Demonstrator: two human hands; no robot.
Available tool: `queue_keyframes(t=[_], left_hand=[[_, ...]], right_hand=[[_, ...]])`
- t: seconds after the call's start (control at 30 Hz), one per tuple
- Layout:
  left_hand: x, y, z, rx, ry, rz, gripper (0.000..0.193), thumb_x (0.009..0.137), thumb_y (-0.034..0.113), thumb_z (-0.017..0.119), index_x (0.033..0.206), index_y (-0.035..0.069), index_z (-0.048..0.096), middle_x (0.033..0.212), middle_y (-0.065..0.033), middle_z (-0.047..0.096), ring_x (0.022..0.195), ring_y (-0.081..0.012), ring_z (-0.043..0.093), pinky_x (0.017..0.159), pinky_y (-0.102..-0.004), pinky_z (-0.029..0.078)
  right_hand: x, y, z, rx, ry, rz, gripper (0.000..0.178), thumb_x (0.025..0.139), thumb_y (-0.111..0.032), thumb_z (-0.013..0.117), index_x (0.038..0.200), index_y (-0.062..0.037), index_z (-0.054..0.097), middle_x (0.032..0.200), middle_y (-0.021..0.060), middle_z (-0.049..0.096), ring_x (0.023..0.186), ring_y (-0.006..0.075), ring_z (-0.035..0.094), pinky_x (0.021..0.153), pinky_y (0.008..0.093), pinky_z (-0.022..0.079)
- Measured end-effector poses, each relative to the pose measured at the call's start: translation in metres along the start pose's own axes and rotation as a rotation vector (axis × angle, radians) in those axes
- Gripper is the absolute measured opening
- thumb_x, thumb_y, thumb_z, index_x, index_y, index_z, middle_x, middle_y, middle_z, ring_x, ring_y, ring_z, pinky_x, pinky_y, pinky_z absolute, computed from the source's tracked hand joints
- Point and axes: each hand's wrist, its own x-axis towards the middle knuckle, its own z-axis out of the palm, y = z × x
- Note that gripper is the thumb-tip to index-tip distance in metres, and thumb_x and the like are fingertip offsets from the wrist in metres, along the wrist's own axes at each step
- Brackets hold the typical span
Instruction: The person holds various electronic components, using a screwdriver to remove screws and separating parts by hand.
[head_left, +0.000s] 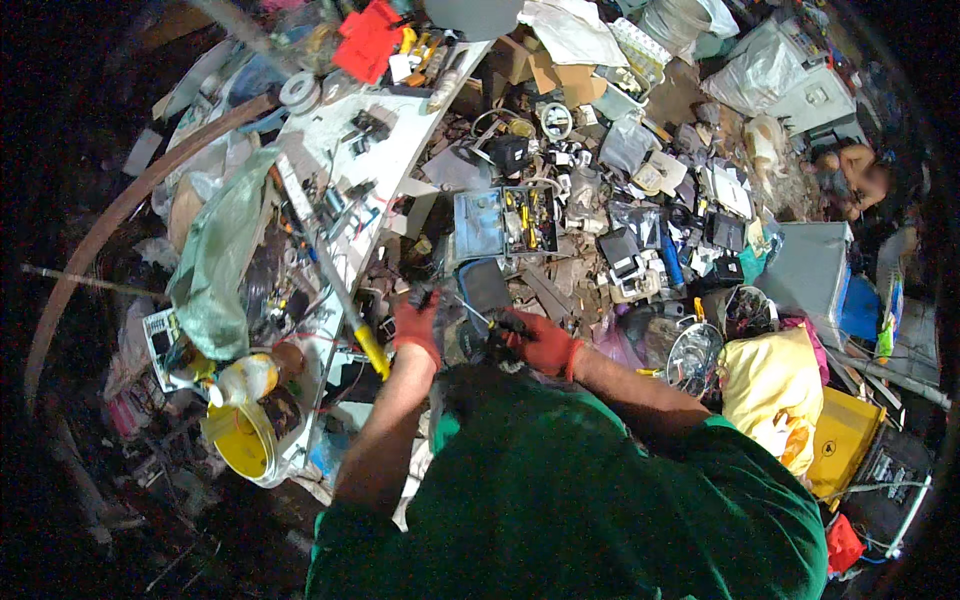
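Observation:
My right hand (543,343), in a red glove with dark fingers, is closed around a screwdriver (474,312). The tool's thin metal shaft points up and left toward my left hand (416,322). That hand also wears a red and dark glove, and its fingers are curled around a small dark piece too unclear to name. Just beyond the hands lies a dark padded case or seat (484,286). Farther out, a blue toolbox (479,226) sits with its lid back, and yellow-handled tools (532,218) fill its tray.
A white board (398,150) with loose parts slants along the left. A pole with a yellow end (371,352) leans across it, near a yellow bucket (240,445). Scrap electronics cover the ground ahead. A grey cabinet (800,270) and a yellow bag (770,385) stand right.

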Motion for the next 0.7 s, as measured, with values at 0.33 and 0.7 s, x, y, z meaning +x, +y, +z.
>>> queue_keyframes(t=[0.33, 0.7], left_hand=[[-0.038, -0.086, 0.005, 1.166, -0.683, 0.310, 0.051, 0.088, 0.018, 0.053, 0.137, 0.007, 0.046, 0.135, -0.0176, 0.052, 0.126, -0.0332, 0.048, 0.107, -0.0421, 0.036], [-0.084, -0.095, -0.005, 0.634, -0.245, -0.024, 0.028, 0.084, 0.012, 0.065, 0.111, 0.005, 0.064, 0.110, -0.0143, 0.066, 0.102, -0.0316, 0.063, 0.090, -0.0365, 0.050]], right_hand=[[0.140, 0.298, -0.150, -0.225, 0.742, 0.435, 0.032, 0.084, -0.019, 0.056, 0.114, -0.0064, 0.060, 0.097, 0.0194, 0.068, 0.093, 0.0289, 0.066, 0.079, 0.0389, 0.050], [0.207, 0.283, -0.161, -0.601, 0.844, 0.005, 0.037, 0.083, -0.029, 0.065, 0.114, -0.0093, 0.060, 0.101, 0.0185, 0.066, 0.093, 0.0372, 0.064, 0.081, 0.0466, 0.050]])
